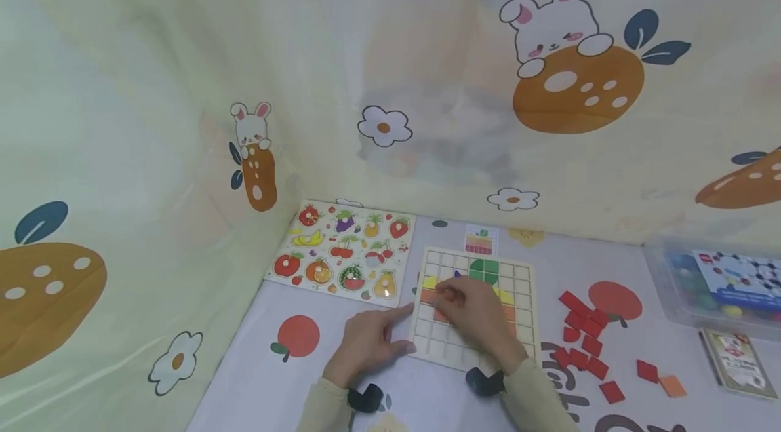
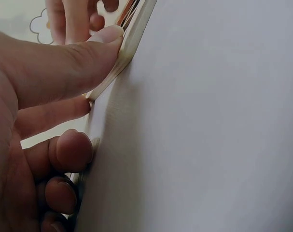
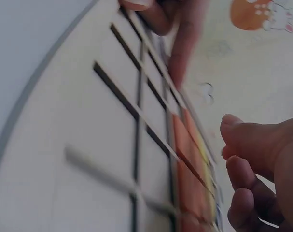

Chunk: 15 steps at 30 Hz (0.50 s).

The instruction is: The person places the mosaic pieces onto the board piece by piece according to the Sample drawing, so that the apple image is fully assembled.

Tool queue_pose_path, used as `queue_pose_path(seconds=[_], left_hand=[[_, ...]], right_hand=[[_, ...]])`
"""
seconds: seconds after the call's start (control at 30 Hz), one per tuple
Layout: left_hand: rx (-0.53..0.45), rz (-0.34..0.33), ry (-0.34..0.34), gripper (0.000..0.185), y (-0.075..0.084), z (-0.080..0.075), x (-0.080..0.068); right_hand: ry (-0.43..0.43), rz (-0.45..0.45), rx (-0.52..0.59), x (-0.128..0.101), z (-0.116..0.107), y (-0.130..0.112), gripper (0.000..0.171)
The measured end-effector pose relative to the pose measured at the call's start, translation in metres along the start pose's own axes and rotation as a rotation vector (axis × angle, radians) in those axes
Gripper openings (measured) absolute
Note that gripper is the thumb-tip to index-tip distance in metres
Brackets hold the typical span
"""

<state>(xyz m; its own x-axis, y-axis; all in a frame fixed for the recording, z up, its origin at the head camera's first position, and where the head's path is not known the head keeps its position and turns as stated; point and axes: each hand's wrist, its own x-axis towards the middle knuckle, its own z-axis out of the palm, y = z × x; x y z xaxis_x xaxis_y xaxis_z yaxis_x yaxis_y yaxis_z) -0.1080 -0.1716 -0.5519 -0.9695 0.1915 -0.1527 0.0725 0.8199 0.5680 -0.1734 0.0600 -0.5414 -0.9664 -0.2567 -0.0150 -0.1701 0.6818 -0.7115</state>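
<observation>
A pale grid board point(image 1: 439, 350) lies on the table, with green, yellow and orange square tiles in some cells. My left hand point(image 1: 372, 342) is at its left edge, index finger and thumb stretched out against the rim. In the left wrist view the thumb point(image 2: 74, 67) rests on the board's edge point(image 2: 132, 46) and the lower fingers curl loosely. My right hand point(image 1: 478, 313) is over the board, thumb and fingertips brought together near the yellow and orange tiles point(image 3: 187, 169). I cannot tell whether a tile is between those fingertips point(image 3: 229, 121).
A fruit-picture puzzle board point(image 1: 329, 249) lies at the back left. A small picture card point(image 1: 481, 240) is behind the grid board. Loose red tiles point(image 1: 596, 367) and an orange tile point(image 1: 673, 386) lie to the right, with a clear plastic box point(image 1: 677, 283) and a card deck point(image 1: 736, 363) beyond.
</observation>
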Motion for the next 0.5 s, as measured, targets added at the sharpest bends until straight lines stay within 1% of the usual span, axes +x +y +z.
queue_pose_path(seconds=[0.1, 0.13, 0.2, 0.3, 0.4, 0.43, 0.5], left_hand=[[-0.011, -0.010, -0.009, 0.068, 0.003, 0.002, 0.000], [-0.012, -0.014, -0.011, 0.068, 0.003, 0.003, 0.000], [-0.013, -0.024, -0.016, 0.069, 0.005, 0.003, 0.000], [-0.006, -0.030, -0.013, 0.069, 0.006, 0.002, -0.001], [0.002, -0.040, -0.012, 0.069, 0.007, 0.001, -0.001], [0.005, -0.045, -0.013, 0.069, 0.006, 0.001, -0.001], [0.009, -0.050, -0.016, 0.069, 0.006, 0.001, -0.001]], right_hand=[[0.026, 0.008, -0.023, -0.012, -0.021, 0.014, 0.029], [0.035, 0.022, -0.040, -0.017, -0.030, 0.019, 0.031], [0.041, 0.080, -0.056, -0.028, -0.051, 0.032, 0.038], [0.065, 0.193, -0.093, -0.047, -0.083, 0.055, 0.047], [0.073, 0.323, -0.094, -0.068, -0.115, 0.082, 0.055], [0.071, 0.375, -0.100, -0.075, -0.125, 0.091, 0.059], [0.046, 0.448, -0.128, -0.089, -0.144, 0.110, 0.068]])
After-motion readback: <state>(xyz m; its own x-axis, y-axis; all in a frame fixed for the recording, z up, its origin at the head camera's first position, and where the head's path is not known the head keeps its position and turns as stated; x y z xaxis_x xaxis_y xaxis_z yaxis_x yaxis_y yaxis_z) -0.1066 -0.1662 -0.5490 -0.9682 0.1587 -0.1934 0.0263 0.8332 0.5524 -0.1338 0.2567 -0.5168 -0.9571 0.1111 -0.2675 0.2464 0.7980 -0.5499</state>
